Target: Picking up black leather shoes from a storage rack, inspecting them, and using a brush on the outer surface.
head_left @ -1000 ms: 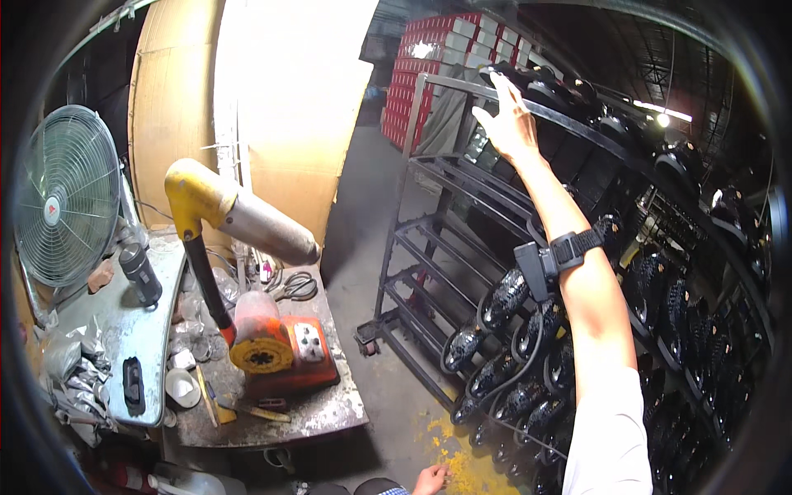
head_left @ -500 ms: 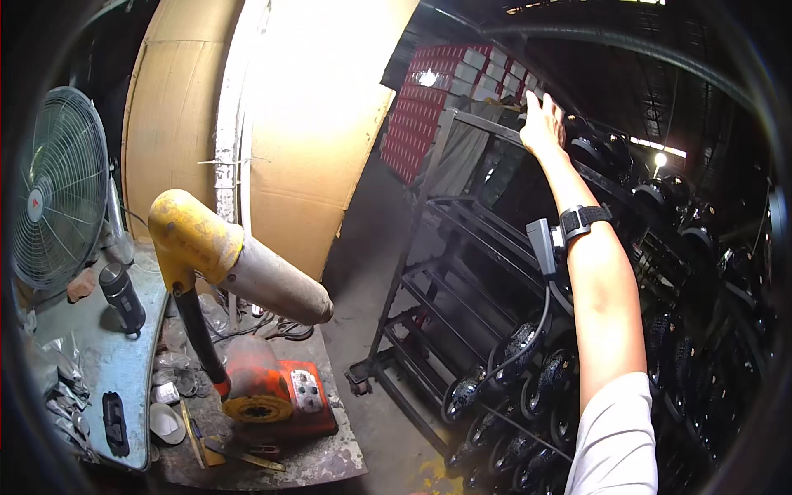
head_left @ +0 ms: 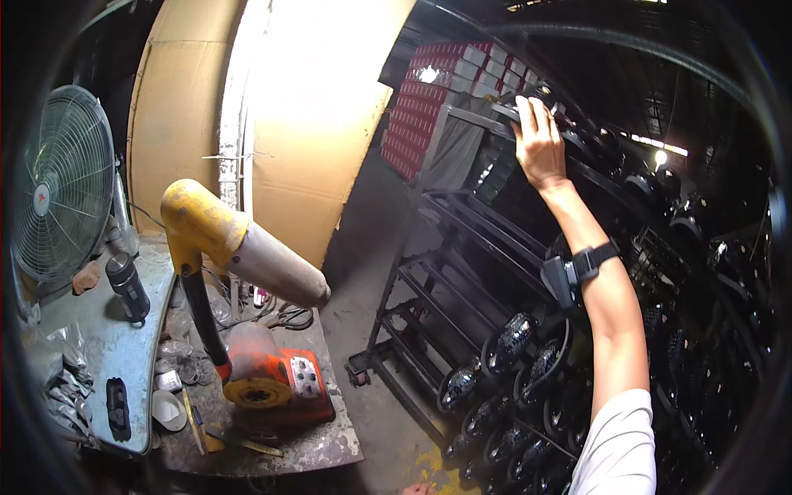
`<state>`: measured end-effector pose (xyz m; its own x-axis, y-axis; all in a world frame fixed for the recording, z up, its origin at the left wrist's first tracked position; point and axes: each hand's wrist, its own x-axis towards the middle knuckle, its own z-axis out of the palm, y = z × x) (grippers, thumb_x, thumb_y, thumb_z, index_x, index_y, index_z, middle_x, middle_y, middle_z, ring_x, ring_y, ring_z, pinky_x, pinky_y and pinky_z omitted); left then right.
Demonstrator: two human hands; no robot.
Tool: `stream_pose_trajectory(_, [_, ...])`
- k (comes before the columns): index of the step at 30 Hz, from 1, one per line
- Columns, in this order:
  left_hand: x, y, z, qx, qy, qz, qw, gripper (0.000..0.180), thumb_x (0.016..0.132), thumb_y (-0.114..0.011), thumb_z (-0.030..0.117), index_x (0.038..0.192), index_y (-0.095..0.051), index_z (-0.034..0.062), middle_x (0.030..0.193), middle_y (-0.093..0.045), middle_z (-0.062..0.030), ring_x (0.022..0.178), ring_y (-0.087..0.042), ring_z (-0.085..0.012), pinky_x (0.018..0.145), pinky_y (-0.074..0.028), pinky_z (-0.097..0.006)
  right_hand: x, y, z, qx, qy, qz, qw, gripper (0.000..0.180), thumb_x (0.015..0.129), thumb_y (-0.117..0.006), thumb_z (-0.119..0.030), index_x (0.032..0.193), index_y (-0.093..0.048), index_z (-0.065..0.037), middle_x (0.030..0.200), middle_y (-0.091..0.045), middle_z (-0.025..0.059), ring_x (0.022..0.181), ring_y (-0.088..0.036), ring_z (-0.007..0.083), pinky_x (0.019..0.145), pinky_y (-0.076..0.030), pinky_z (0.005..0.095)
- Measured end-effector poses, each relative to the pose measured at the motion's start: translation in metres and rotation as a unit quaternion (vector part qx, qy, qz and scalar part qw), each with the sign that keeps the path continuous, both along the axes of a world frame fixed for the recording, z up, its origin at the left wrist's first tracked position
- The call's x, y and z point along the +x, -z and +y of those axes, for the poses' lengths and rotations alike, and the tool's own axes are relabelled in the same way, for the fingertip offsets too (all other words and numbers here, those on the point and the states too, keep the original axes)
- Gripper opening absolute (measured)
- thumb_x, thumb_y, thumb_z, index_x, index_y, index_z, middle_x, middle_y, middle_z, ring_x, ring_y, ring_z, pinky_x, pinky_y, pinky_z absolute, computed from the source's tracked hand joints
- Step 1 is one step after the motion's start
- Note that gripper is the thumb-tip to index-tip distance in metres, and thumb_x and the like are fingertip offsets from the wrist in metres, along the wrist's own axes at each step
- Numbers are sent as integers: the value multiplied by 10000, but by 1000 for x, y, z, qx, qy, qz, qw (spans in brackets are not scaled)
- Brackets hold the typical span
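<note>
My right hand (head_left: pixel 538 142) is stretched up to the top of a black metal rack (head_left: pixel 462 239). Its fingers lie flat and extended over a dark part on the top rail (head_left: pixel 577 169). A black strap with a small device (head_left: pixel 577 268) sits on that forearm. Several dark shiny wheels (head_left: pixel 511 340) hang on the rack's lower rails, below my arm. Only a sliver of my left hand (head_left: pixel 418 489) shows at the bottom edge, too little to tell its state.
On the left a metal workbench (head_left: pixel 124 355) carries an orange machine (head_left: pixel 276 384) with a yellow and grey arm (head_left: pixel 239 247), a black bottle (head_left: pixel 128 285) and small clutter. A fan (head_left: pixel 62 186) stands behind it. Cardboard sheets (head_left: pixel 313 124) and stacked red crates (head_left: pixel 445 91) lie beyond.
My view has tilted upward and closer to the rack. My right hand has kept to the rack's top, shifting slightly along the rail. My left hand has sunk almost out of view.
</note>
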<state>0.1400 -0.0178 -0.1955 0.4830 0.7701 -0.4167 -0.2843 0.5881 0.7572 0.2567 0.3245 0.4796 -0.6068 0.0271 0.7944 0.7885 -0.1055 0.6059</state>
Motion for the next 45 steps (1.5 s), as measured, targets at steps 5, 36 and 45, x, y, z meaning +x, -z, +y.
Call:
stream_pose_trajectory(5, [-16,-48,-18,-54,-50,-49,996,243,924,-505,223,955,-654,34,712,-618,-50,579,-555,-139,496,-451,-259,-22,75,-122,-95,-171,-8,981,481,729,-550,53,1204,-479,22,1230,-455,256,1136,-488,400,948,-423,439])
stream_pose_trajectory(36, [-105,-238,-56,188,-197,-59,960,706,760,-738,148,1310,-316,15,1211,-488,-91,1137,-459,-177,983,-374,-328,-48,418,-436,-554,-399,721,-122,645,801,-648,-323,1293,-394,8,1213,-532,145,1040,-581,264,767,-552,464])
stream_pose_trajectory(45, [-146,-229,-41,160,-225,-104,956,893,856,-457,605,1442,-85,43,1439,-274,-186,1273,-367,-306,1025,-321,-439,-42,416,-418,-565,-434,701,-43,821,597,-688,-131,1326,-351,40,1168,-546,167,957,-623,256,697,-588,403])
